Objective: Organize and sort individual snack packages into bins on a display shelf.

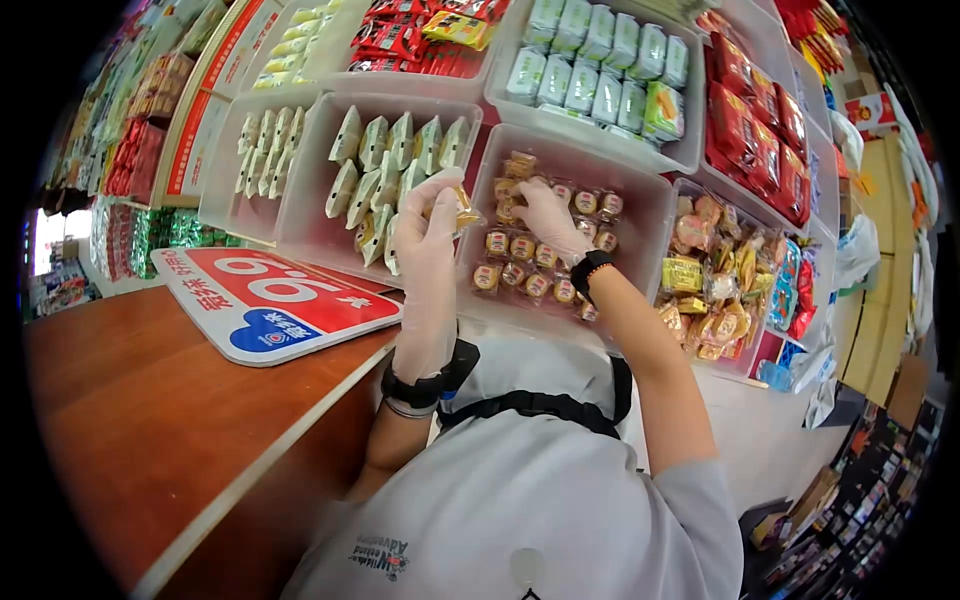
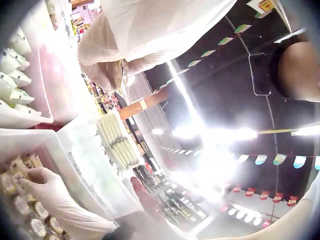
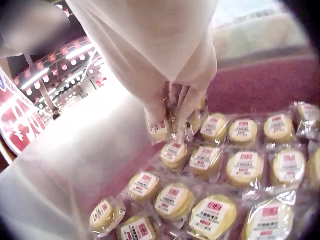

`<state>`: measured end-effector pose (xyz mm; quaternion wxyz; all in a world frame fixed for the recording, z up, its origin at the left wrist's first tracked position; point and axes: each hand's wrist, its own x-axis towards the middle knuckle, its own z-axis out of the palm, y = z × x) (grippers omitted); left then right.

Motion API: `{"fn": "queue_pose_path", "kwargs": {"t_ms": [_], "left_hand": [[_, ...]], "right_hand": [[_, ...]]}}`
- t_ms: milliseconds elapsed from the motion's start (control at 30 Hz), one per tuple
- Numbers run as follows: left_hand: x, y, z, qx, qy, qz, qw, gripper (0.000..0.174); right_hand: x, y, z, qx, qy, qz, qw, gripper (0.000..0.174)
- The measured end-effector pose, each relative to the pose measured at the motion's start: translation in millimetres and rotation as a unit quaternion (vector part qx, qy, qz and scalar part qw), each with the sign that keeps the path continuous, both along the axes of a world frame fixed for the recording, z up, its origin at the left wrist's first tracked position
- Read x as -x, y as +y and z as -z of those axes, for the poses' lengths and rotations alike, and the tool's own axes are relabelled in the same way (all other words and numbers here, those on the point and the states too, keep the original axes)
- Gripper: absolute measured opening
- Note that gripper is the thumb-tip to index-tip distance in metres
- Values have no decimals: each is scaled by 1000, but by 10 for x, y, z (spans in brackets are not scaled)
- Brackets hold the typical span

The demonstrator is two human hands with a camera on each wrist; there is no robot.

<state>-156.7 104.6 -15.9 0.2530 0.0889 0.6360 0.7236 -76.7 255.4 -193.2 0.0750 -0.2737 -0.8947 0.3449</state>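
Close up, the right wrist view shows red-and-black print, too small to read, on white-labelled round pale-yellow biscuits in clear wrappers (image 3: 245,167), laid in a translucent plastic bin (image 1: 645,220), where the white-gloved right hand (image 1: 555,222) pinches some. The white-gloved left hand (image 1: 428,235) pinches a small golden wrapped packet (image 1: 465,208); the head view alone shows whole the red-white-and-blue "9.9" sign (image 1: 275,300).

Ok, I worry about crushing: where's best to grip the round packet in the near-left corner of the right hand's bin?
Probably from above, lightly by its rounded sides: the round packet lies label up in the open-topped bin, with neighbouring packets close beside it.
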Motion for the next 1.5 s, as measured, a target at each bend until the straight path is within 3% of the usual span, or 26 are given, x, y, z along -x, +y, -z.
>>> {"fn": "queue_pose_path", "kwargs": {"t_ms": [33,200,300,400,667,967,1333,1500], "left_hand": [[9,-14,-52,9,-10,12,1000,22],[52,-17,0,4,-28,-2,1000,20],[59,-20,44,-8,7,8,1000,20],[65,-25,62,1,15,8,1000,20],[50,-21,88,-18,-6,13,1000,19],[60,-22,94,-38,-14,15,999,18],[74,-31,75,-26,-34,19,999,18],[80,-33,97,-24,3,26,999,18]], "right_hand": [[38,-15,26,6,-47,3,999,25],[112,-68,169,0,-32,35,999,32],[134,-101,125,-57,-20,30,998,53],[125,-76,193,-75,-49,2,996,54],[106,-55,259,-135,41,-14,990,48],[116,-17,219,9,16,31,999,39],[121,-57,258,-45,55,45,996,41],[134,-89,222,-72,21,55,996,42]]}}
